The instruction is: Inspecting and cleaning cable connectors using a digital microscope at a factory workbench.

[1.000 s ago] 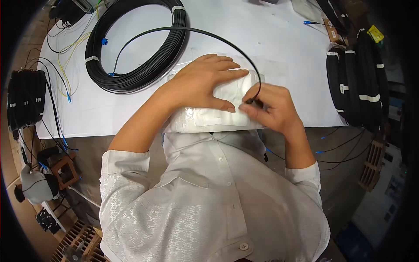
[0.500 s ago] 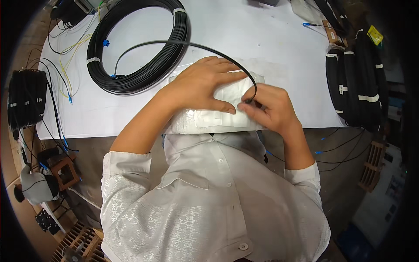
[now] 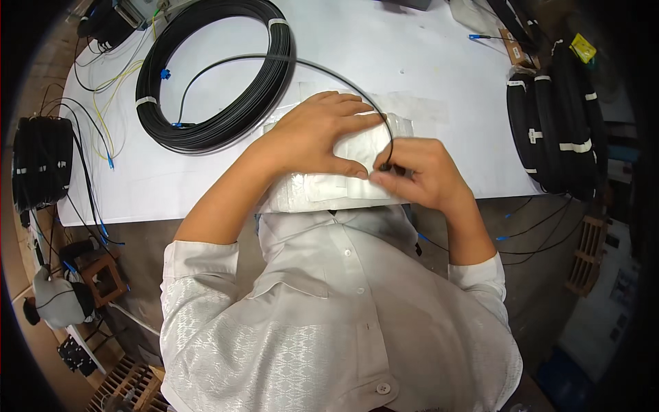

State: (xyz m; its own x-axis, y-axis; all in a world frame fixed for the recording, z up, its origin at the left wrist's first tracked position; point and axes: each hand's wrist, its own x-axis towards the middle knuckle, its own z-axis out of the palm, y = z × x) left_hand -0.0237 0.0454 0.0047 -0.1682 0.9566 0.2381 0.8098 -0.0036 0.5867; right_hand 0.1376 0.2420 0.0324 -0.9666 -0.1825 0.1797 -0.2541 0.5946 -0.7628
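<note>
White plastic packet (image 3: 322,189) lies flat under the left hand (image 3: 312,137), whose spread fingers press it down. Right hand (image 3: 419,172) pinches the black cable (image 3: 343,79) end at the packet's edge, just beside the left thumb.

1. The desk (image 3: 412,62) fills the upper middle of the frame.
2. A cable coil (image 3: 213,75) lies on the desk at upper left.
3. A plastic bag (image 3: 329,182) lies at the desk's near edge, in the centre.
4. The left hand (image 3: 316,137) rests on the bag; the right hand (image 3: 419,172) sits just right of it, touching the bag's right end.
5. A cable (image 3: 329,72) runs from the coil to the right hand.
6. Tied coils (image 3: 556,123) lie at the desk's right edge.
7. More coils (image 3: 41,165) sit off the desk at far left.
</note>
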